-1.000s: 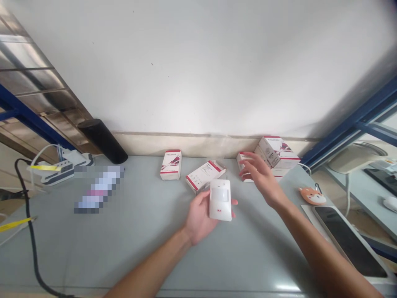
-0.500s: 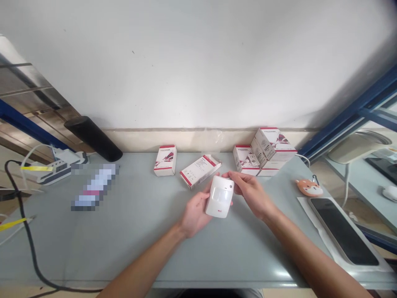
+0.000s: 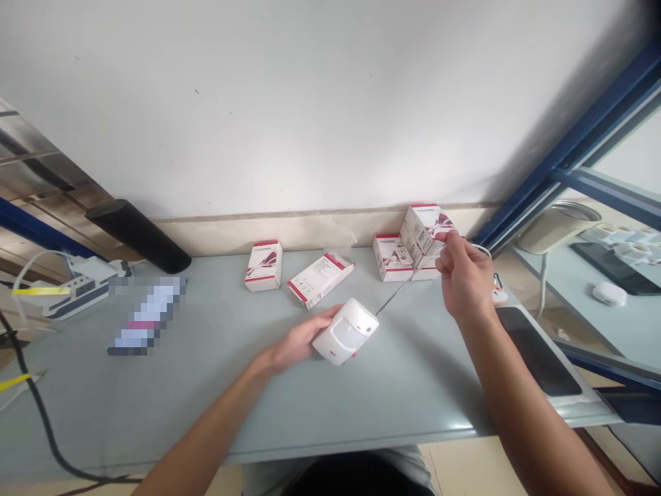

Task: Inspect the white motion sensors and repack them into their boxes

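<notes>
A white motion detector (image 3: 341,341) with a curved lens window rests in my left hand (image 3: 295,346), whose fingers wrap round its side and back over the table. From the detector's top corner a thin metal antenna (image 3: 396,294) slants up to the right. My right hand (image 3: 465,279) is closed in a pinch at the antenna's far end, in front of the stacked boxes; its tip is hidden by the fingers. Just behind the detector a white and red box (image 3: 321,279) lies flat, with clear plastic film at its far end.
Another white and red box (image 3: 264,265) is at the back left, and several more boxes (image 3: 421,241) are stacked at the back right. A black cylinder (image 3: 138,235), a power strip (image 3: 85,286) and a blurred-out object (image 3: 149,317) lie left. A dark phone (image 3: 540,351) is right.
My right hand has moved up and right away from the detector, and the antenna now stretches between them. The detector has tilted to the right and shifted slightly left; the view has turned a little.
</notes>
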`<state>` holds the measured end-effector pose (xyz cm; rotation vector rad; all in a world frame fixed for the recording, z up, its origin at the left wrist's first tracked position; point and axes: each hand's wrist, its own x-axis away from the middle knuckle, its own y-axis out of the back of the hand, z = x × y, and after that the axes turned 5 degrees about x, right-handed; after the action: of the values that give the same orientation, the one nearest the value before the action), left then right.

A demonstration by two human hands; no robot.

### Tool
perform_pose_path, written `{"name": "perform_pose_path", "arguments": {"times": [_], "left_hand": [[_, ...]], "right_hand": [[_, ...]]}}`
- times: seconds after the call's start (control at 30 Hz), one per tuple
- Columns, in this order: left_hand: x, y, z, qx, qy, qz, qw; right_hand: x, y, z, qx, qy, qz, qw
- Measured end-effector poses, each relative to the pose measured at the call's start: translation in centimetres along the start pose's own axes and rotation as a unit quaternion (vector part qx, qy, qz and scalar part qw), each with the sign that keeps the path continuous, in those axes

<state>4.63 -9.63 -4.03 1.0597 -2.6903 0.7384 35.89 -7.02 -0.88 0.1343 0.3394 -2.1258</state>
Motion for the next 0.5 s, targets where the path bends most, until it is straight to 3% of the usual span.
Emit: {"name": "perform_pose_path", "arguments": {"times": [0.17,0.33,0.5], "left_hand": [[0.4,2.6,-0.6,0.043,0.026,0.021,0.999],[0.5,4.2,0.4,0.079,0.016,0.014,0.997],[0.5,4.7,1.0,0.082,0.012,0.055,0.995]], "right_hand": [[-0.9,1.6,1.1,-0.026,0.052,-0.047,0.997],[-1.1,1.9,1.0,-0.014,0.027,0.003,1.0],[-1.3,1.9,0.8,-0.007,0.021,-0.04,0.999]]}}
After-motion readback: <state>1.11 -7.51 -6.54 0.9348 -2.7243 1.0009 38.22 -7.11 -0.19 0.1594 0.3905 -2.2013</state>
